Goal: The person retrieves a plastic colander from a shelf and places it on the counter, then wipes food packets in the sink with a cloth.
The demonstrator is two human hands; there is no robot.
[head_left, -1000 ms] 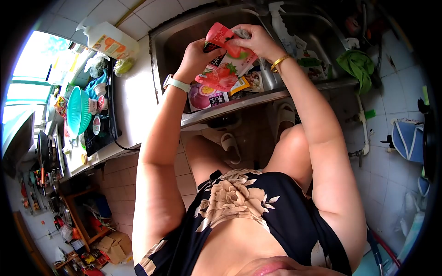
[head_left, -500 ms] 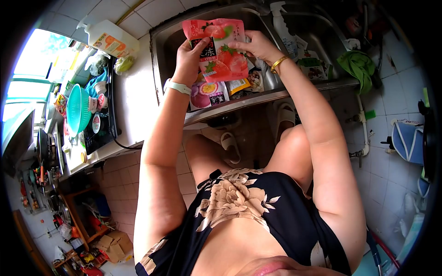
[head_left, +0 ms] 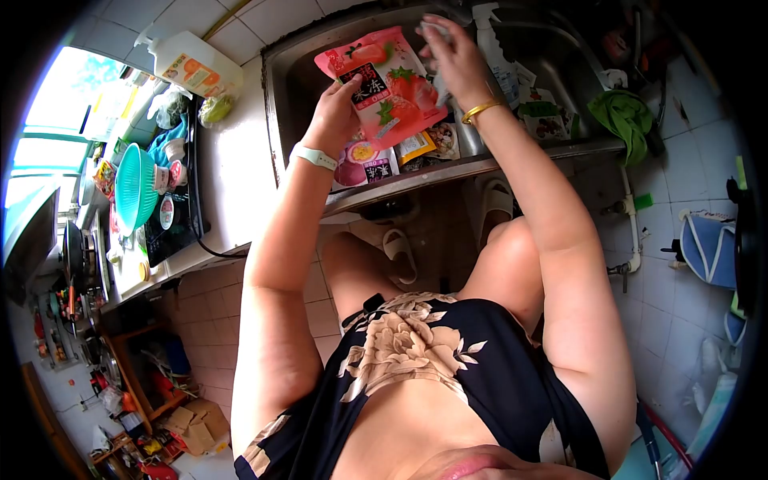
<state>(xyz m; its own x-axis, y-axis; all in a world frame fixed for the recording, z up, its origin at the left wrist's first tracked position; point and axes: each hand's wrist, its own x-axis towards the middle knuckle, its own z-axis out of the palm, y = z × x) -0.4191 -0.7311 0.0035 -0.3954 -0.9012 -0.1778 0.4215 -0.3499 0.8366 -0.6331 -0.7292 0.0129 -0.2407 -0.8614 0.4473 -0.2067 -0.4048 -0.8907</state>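
Note:
My left hand (head_left: 334,116) grips the left edge of a pink jelly pouch (head_left: 388,100) printed with strawberries, thumb on its front. The pouch is tilted above the left sink basin (head_left: 282,76). My right hand (head_left: 456,68) is raised at the upper right of the pouch, fingers curled around a pale, crumpled cloth (head_left: 434,30), only partly visible. Below the pouch, a jelly packet with purple fruit (head_left: 364,168) and a yellow-edged packet (head_left: 418,147) lie near the sink's front edge.
A spray bottle (head_left: 498,60) and several packets stand or lie in the right basin. A green cloth (head_left: 622,116) hangs over the sink's right corner. On the left counter are a large white jug (head_left: 192,68) and a turquoise basket (head_left: 136,190).
My right hand has left the pouch's right edge and moved up and right, showing the pale cloth. The pouch, still in my left hand, has tilted, its lower end swinging right.

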